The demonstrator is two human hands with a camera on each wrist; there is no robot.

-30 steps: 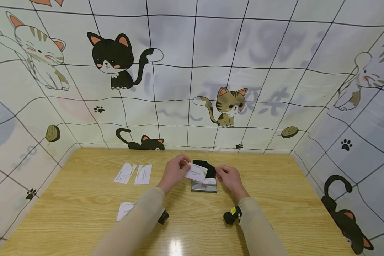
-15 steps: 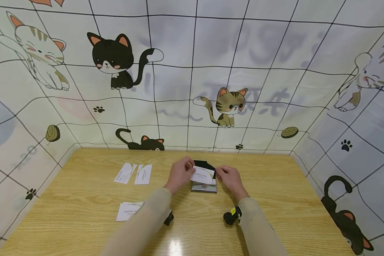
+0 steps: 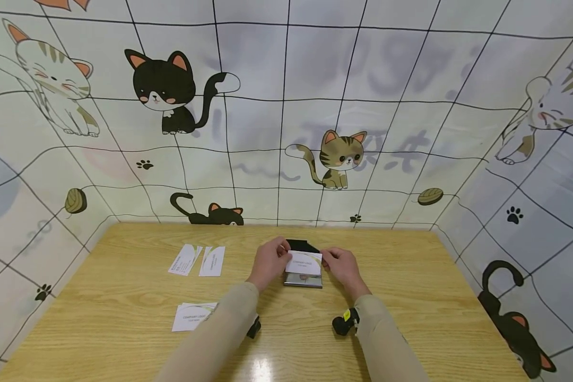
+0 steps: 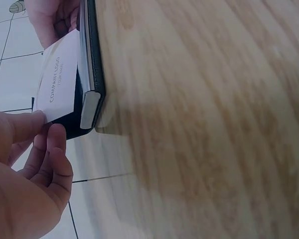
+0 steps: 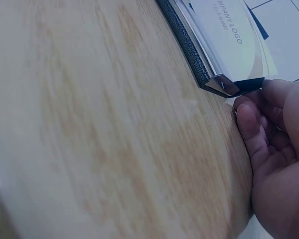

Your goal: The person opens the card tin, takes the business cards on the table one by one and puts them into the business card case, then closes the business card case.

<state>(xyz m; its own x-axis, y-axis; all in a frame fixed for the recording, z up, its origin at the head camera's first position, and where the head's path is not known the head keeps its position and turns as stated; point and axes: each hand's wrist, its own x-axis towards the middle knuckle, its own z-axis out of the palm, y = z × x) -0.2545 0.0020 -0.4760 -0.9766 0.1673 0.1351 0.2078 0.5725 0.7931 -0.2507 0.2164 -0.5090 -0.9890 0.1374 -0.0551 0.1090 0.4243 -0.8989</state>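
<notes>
A white business card (image 3: pixel 304 262) printed with a company logo lies over an opened business card case (image 3: pixel 303 281) with a metal front part and a black lid. My left hand (image 3: pixel 270 262) pinches the card's left end between thumb and finger, seen closely in the left wrist view on the card (image 4: pixel 60 82). At the case's right side, my right hand (image 3: pixel 343 267) grips the edge of the black lid. In the right wrist view that hand's thumb and forefinger meet at the lid's corner. The card hides most of the inside of the case.
Two groups of business cards, an angled one (image 3: pixel 185 259) and an upright one (image 3: pixel 212 261), lie at the back left of the wooden table (image 3: pixel 401 307). Another small pile of cards (image 3: pixel 191 317) lies nearer, partly behind the left sleeve. Cat-printed cloth (image 3: pixel 258 122) walls the table.
My left hand has moved right with the business card, from the case's left side to squarely over it. The card has levelled. My right hand stays at the lid's edge.
</notes>
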